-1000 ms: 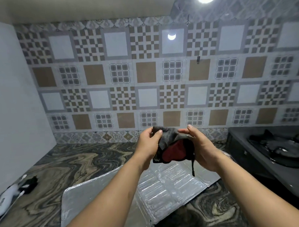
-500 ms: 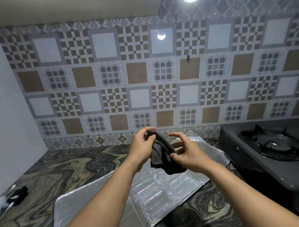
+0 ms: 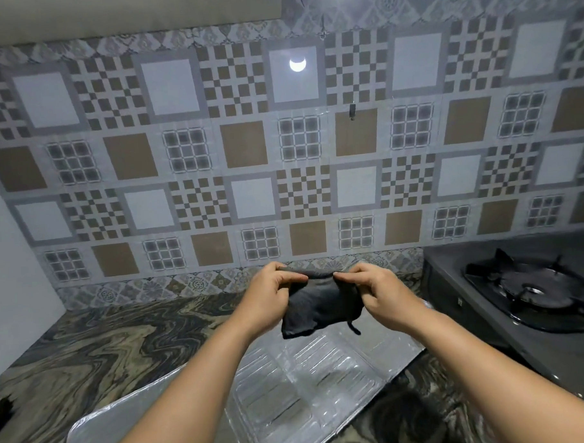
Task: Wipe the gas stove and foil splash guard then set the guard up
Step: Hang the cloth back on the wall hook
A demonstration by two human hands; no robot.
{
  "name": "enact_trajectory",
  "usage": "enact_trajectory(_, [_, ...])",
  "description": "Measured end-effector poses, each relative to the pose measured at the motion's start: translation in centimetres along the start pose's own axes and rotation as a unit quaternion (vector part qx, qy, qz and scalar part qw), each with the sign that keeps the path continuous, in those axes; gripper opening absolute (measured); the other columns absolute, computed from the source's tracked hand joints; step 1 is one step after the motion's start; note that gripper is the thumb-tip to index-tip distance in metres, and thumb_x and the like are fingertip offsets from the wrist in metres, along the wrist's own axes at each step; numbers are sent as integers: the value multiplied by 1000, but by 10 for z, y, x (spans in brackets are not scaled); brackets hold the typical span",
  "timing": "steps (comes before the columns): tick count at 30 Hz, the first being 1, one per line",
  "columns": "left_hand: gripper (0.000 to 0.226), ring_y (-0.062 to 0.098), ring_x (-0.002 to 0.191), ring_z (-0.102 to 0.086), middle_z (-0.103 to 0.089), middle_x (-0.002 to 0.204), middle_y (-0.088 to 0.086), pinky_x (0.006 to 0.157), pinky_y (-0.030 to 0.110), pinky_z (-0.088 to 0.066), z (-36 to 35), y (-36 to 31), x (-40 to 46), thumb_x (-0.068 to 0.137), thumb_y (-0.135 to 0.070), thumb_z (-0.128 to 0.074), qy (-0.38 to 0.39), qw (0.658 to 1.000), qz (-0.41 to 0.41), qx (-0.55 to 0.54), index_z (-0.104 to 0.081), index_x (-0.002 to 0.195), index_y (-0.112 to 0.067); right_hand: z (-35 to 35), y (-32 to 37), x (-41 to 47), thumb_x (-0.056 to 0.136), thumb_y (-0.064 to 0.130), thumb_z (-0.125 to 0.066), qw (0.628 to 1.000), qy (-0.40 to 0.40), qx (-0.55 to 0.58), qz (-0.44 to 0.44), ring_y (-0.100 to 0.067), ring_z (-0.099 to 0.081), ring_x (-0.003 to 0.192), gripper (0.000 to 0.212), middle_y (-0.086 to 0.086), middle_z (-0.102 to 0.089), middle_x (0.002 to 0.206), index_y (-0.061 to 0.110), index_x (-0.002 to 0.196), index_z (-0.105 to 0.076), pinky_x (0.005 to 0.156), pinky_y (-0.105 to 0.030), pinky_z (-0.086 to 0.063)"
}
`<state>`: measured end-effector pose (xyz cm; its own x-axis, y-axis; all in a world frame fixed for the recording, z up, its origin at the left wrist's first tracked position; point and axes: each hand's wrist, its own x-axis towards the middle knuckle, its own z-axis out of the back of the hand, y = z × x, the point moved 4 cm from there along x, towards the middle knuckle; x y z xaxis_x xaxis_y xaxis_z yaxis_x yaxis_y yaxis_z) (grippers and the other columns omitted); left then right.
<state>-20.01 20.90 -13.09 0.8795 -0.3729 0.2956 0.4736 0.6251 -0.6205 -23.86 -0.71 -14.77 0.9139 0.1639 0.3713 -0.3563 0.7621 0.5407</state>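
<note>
Left hand point(image 3: 270, 297) and right hand point(image 3: 375, 293) pinch a dark cloth point(image 3: 319, 305) (above the flat foil guard point(image 3: 291, 399)).

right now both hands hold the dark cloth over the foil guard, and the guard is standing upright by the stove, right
Not quite. The head view shows the guard lying flat on the counter, left of the stove, not upright. Both the left hand and the right hand do hold the cloth over it.

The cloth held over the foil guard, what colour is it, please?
Dark grey cloth, best seen in the head view.
</note>
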Motion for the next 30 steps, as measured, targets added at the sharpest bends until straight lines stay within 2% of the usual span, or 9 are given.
enact_trajectory(2, [31, 12, 113, -53, -55, 117, -7, 103, 33, -48, -9, -5, 15, 96, -12, -56, 12, 1000, -6, -8, -71, 121, -23, 10, -12, 8, 91, 4, -52, 999, -9, 29, -15, -4, -57, 103, 44, 14, -61, 109, 24, 129, -64, 86, -13, -43])
enact_trajectory(4, [35, 11, 111, -54, -53, 114, -8, 99, 32, -51, -18, -10, 31, 90, -23, -69, 18, 1000, -9, -14, -68, 125, -23, 18, -22, 16, 90, 17, -65, 999, -14, 40, -31, 0, -58, 102, 40, 17, -61, 110, 25, 129, -63, 86, -13, -46])
enact_trajectory(6, [44, 11, 108, -55, -52, 109, -10, 95, 27, -53, -25, -15, 48, 82, -25, -77, 2, 1000, -11, -6, -68, 125, -23, 24, -34, 26, 85, 21, -74, 998, -13, 41, -40, 4, -57, 101, 46, 16, -60, 111, 24, 129, -63, 89, -8, -44])
enact_trajectory(8, [46, 9, 103, -54, -51, 105, -11, 92, 25, -53, -31, -21, 65, 80, -24, -79, -18, 999, -23, 27, -68, 125, -25, 31, -47, 38, 82, 20, -76, 998, -22, 43, -45, 4, -57, 102, 48, 15, -61, 112, 23, 128, -64, 94, -11, -45])
enact_trajectory(14, [46, 11, 110, -52, -53, 114, -9, 97, 28, -51, -36, -38, 127, 83, -24, -76, -31, 994, -53, 86, -65, 128, -27, 63, -83, 92, 87, 17, -71, 998, -51, -13, -42, -7, -59, 105, 38, 12, -64, 109, 24, 124, -67, 96, -28, -51])
enact_trajectory(17, [48, 14, 113, -52, -52, 116, -8, 100, 31, -50, -29, -52, 163, 84, -21, -75, -43, 991, -74, 103, -63, 130, -25, 87, -91, 126, 89, 16, -69, 997, -58, -55, -11, -9, -57, 106, 38, 11, -62, 109, 24, 126, -65, 97, -28, -49])
enact_trajectory(24, [51, 17, 110, -51, -47, 114, -4, 93, 21, -40, -2, -95, 247, 85, -18, -74, -110, 975, -129, 143, -60, 134, -20, 156, -99, 204, 92, 11, -65, 983, -134, -108, 62, -12, -53, 96, 37, 1, -60, 104, 17, 129, -63, 91, -25, -44])
enact_trajectory(28, [52, 22, 114, -52, -51, 124, 4, 99, 28, -47, 15, -124, 288, 86, -16, -74, -153, 961, -162, 166, -59, 135, -18, 194, -103, 240, 93, 12, -63, 968, -186, -138, 99, -14, -53, 92, 37, -2, -58, 102, 17, 130, -62, 85, -22, -41])
enact_trajectory(30, [51, 24, 115, -51, -51, 125, 7, 100, 28, -46, 22, -137, 304, 87, -13, -73, -159, 953, -185, 179, -59, 135, -15, 209, -103, 256, 93, 10, -62, 959, -201, -157, 123, -16, -53, 95, 37, -4, -58, 104, 14, 130, -61, 88, -22, -41])
